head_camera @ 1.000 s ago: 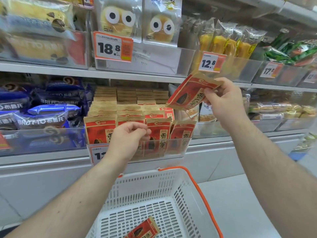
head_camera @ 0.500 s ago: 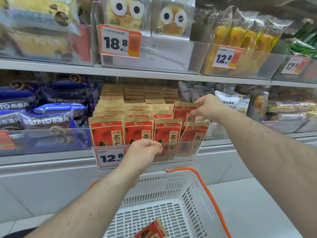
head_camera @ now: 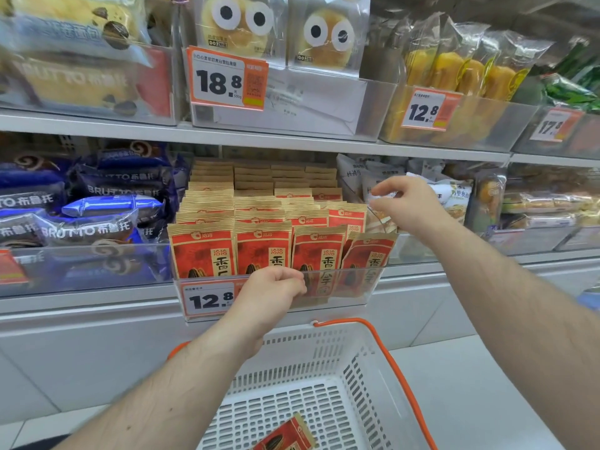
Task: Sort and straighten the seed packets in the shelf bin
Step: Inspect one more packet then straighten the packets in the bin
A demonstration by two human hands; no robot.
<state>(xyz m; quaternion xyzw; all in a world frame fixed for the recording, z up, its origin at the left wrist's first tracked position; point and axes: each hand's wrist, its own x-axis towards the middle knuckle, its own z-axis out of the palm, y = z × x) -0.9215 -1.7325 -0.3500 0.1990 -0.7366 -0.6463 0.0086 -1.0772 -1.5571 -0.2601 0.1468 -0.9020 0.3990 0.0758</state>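
Observation:
Red and tan seed packets (head_camera: pixel 259 219) stand in several rows inside a clear shelf bin (head_camera: pixel 354 287) on the middle shelf. The front right packet (head_camera: pixel 367 261) leans to the left. My left hand (head_camera: pixel 269 293) curls over the bin's front wall, fingers closed on the rim near the price tag. My right hand (head_camera: pixel 409 206) hovers above the bin's right side with fingers apart and nothing in it. One more seed packet (head_camera: pixel 285 435) lies in the white basket (head_camera: pixel 324 358) below.
Blue snack bags (head_camera: pixel 97 209) fill the bin to the left, and white and clear packs (head_camera: pixel 454 196) sit to the right. The upper shelf (head_camera: pixel 259 138) holds bread packs with price tags. The basket has an orange handle (head_camera: pixel 396 368).
My right hand carried a seed packet down from above, set it into the right rows and let go. My left hand slid from the packets to the bin's front wall.

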